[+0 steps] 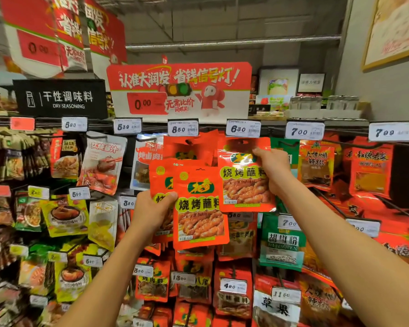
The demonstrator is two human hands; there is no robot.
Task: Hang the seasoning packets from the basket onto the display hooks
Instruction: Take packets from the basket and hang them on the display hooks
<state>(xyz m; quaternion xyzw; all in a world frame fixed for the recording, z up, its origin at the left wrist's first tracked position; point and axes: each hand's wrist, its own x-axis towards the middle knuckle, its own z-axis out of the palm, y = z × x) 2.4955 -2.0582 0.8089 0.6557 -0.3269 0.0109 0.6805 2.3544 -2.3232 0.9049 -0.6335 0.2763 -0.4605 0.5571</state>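
Gripping red packets (200, 208), left hand (151, 210); right hand (273, 171) pinching raised packet (243, 175) at its right edge.

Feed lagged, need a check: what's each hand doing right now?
Left hand: grips a stack of red packets.
Right hand: holds one red packet raised under the 6.80 tag.

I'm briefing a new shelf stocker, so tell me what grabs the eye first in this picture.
Dead centre, two hands hold bright red barbecue seasoning packets: the right hand lifts one packet up under the 6.80 price tag, while the left hand grips a small stack lower down. Above them stands a big red and white promo sign, with the black Dry Seasoning sign to its left.
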